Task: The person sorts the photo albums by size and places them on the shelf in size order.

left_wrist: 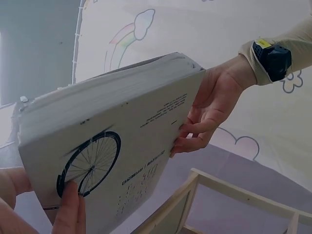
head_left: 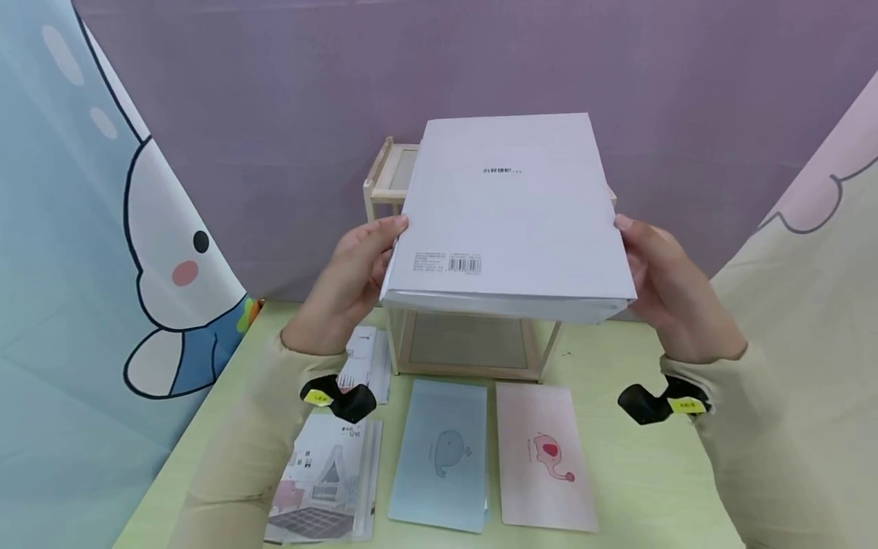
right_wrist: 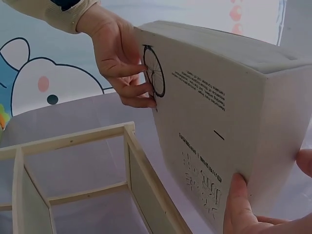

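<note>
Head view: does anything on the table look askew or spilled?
Slightly askew: the near-left book stack isn't squared, with lower edges poking out along its right side. No spill shows.

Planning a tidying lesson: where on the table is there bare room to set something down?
In the head view, the table is bare between the pink booklet and right sleeve. Crowded leftward: blue booklet and white booklets near the wooden rack.

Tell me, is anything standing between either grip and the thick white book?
Nothing visible is in the way: the left grip and right grip hold the thick white book directly, at opposite sides.
</note>
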A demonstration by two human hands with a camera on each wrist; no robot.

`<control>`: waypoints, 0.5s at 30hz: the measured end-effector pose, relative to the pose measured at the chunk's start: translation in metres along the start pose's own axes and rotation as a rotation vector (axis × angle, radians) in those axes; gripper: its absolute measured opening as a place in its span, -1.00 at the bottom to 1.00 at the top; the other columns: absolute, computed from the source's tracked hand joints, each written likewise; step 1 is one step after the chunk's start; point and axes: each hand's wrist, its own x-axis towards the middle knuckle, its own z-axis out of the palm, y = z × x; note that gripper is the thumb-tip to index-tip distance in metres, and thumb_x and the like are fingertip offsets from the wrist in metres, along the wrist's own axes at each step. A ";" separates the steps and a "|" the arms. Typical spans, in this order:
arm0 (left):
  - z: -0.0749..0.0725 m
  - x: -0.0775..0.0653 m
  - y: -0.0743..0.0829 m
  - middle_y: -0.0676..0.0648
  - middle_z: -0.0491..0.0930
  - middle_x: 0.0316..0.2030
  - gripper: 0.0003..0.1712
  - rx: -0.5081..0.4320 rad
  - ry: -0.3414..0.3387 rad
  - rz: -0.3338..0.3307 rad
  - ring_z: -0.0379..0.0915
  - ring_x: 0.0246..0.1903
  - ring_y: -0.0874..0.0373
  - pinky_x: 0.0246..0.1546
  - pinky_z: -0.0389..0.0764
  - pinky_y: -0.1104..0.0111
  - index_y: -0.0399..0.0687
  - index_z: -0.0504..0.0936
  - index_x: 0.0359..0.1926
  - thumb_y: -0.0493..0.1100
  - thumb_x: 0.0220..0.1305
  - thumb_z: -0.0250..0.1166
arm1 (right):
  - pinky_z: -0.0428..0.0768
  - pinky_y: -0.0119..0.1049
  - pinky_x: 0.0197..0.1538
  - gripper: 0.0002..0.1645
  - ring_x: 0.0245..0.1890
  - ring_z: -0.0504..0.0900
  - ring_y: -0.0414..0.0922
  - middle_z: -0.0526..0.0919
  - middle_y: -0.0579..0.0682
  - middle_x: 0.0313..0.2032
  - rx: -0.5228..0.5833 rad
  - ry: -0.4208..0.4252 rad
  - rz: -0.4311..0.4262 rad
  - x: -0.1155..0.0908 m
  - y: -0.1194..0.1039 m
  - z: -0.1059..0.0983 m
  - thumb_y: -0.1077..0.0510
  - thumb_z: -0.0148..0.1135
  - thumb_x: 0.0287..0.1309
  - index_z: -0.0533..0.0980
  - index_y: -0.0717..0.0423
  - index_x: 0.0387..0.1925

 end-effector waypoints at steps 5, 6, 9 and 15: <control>0.003 0.010 0.006 0.01 0.60 -0.54 -0.82 -0.018 0.036 0.019 0.38 -0.72 0.36 -0.69 0.42 0.60 -0.26 0.49 -0.20 -0.21 0.35 0.07 | 0.61 -0.37 -0.36 -0.66 -0.41 0.65 -0.15 0.68 0.03 -0.33 -0.065 0.150 0.021 0.011 -0.008 0.002 0.14 -0.08 0.39 0.58 0.24 -0.17; 0.004 0.012 0.007 0.02 0.58 -0.58 -0.83 -0.022 0.043 0.024 0.33 -0.75 0.37 -0.71 0.37 0.62 -0.26 0.49 -0.20 -0.21 0.36 0.07 | 0.61 -0.37 -0.35 -0.68 -0.40 0.65 -0.15 0.67 0.03 -0.32 -0.061 0.172 0.026 0.014 -0.010 0.002 0.13 -0.05 0.37 0.58 0.25 -0.16; 0.005 0.017 0.010 0.04 0.51 -0.63 -0.82 -0.019 0.062 0.027 0.22 -0.77 0.36 -0.74 0.27 0.62 -0.26 0.49 -0.19 -0.20 0.36 0.08 | 0.59 -0.38 -0.33 -0.70 -0.40 0.63 -0.14 0.66 0.03 -0.32 -0.045 0.188 0.024 0.022 -0.012 0.002 0.14 -0.01 0.35 0.57 0.26 -0.16; 0.007 0.030 0.012 -0.02 0.61 -0.46 -0.75 0.000 0.127 0.042 0.33 -0.68 0.31 -0.68 0.35 0.57 -0.32 0.51 -0.06 -0.23 0.31 0.16 | 0.52 -0.39 -0.27 -0.70 -0.42 0.60 -0.16 0.65 0.02 -0.42 -0.026 0.163 -0.043 0.038 -0.012 0.000 0.18 -0.05 0.36 0.58 0.26 -0.30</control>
